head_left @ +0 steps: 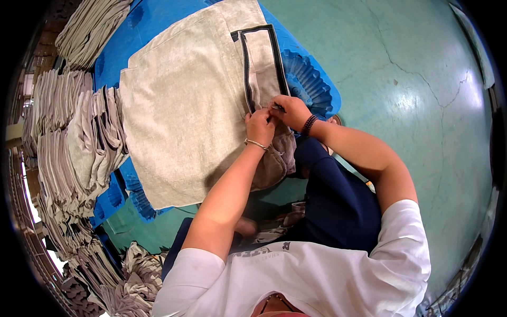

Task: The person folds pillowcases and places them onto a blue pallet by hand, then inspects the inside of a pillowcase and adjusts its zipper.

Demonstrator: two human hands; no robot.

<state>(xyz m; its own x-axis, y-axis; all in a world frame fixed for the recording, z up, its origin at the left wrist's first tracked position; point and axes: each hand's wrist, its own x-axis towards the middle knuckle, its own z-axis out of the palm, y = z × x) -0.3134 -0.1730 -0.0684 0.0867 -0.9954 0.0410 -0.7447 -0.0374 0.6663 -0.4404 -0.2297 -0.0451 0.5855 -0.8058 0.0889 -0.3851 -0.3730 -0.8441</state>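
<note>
Head view: The cloth (179,105), beige, lies spread over the blue table (119,50) in front of you, its near right corner rumpled and hanging toward your lap. Black trim (245,71) frames a narrow panel along its right side. Your left hand (260,127) has its fingertips drawn together, pinching the cloth by the trim's near end. Your right hand (292,112), just beside it, pinches a small dark bit (279,108); cannot tell if tool or trim. Stacks (58,100) of similar cloth stand at left.

Step, judged: close fingertip work at the trim's near end. Next move seems to call for a firm left pinch, the panel laid flat, and fine right-hand control.
</note>
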